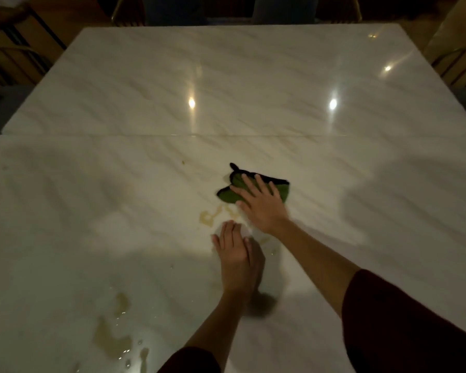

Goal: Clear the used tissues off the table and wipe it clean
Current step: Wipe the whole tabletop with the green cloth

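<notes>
Wiping under way, far from finished. Right hand (262, 204) lies flat on the green cloth (228, 196), fingers spread and straight, pressing it to the table (253, 76) near the middle, just beyond a brown spill (209, 216). Left hand (234, 254) rests just beside, fingers straight and together, gripping nothing that shows. A pale blurred patch (246, 230) at its fingertips may be a tissue; cannot tell. No other tissues in view. A second, larger spill (111, 337) with droplets sits near left, untouched. Cloth is crumpled, dark-bordered, looks thin and soft.
</notes>
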